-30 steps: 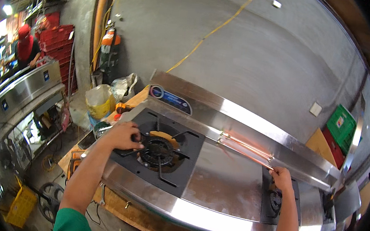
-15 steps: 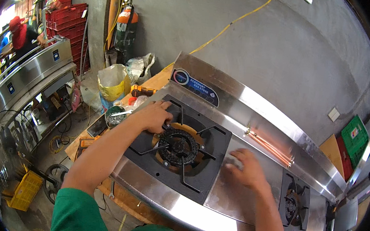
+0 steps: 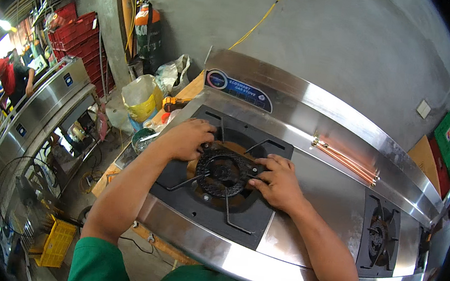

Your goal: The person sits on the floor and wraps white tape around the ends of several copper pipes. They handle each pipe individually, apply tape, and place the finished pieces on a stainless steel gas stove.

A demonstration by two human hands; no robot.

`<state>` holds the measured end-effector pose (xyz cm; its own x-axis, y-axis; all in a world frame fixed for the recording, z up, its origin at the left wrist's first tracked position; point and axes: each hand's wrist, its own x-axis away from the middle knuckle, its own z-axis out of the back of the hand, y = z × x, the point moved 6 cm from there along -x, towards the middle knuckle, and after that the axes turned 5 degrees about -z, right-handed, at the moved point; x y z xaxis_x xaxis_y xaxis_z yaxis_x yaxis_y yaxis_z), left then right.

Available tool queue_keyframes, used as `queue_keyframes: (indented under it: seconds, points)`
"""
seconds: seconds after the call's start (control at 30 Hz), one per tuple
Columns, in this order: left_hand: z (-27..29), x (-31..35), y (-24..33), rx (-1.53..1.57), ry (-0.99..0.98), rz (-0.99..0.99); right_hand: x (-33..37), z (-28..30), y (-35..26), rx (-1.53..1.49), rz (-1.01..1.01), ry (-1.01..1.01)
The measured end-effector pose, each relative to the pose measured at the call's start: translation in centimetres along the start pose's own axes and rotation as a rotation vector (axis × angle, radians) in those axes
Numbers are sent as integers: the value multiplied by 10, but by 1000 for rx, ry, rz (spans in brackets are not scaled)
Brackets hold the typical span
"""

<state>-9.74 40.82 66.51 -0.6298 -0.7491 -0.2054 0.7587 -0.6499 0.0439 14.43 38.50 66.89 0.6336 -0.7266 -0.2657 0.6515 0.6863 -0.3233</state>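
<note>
A black cast-iron gas burner (image 3: 222, 174) sits in the round opening of a dark stove grate (image 3: 228, 216) with raised prongs. My left hand (image 3: 188, 139) has its fingers bent over the burner's upper left edge, thumb side against it. On the opposite side, my right hand (image 3: 277, 182) grips the burner's right lug, thumb below and fingers above. Brownish metal shows around the burner inside the opening. The grate lies on a stainless steel gas stove (image 3: 310, 214). The undersides of my fingers are hidden.
Copper tubes (image 3: 345, 162) lie at the stove's back ledge. A second burner (image 3: 380, 236) is at the right. An orange power tool (image 3: 175, 104) rests behind on the wooden table. A gas cylinder (image 3: 148, 33) stands by the wall, a fan (image 3: 25, 191) at the left.
My right hand has moved left from the bare steel panel onto the burner's right side. My left hand stays at the burner's upper left. The whole view has shifted slightly.
</note>
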Motion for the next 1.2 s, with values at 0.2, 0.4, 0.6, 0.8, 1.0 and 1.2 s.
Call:
queue_keyframes:
  seconds: [0.2,0.4,0.6,0.8,1.0,1.2]
  points:
    - [-1,-3,3,-42,-47,-24,3,-7,5,11,-36,-96]
    - [-4,-3,-1,7,-19,-23,3,-12,9,47,-73,-108]
    - [2,-3,3,-33,-47,8,3,-14,8,-11,-131,-109]
    - [86,6,26,-199,375,61,-5,37,-12,-32,50,281]
    - [148,-3,53,-246,302,38,1,93,-39,-2,127,329]
    - [192,-41,108,-427,-22,-282,33,160,-38,-118,82,286]
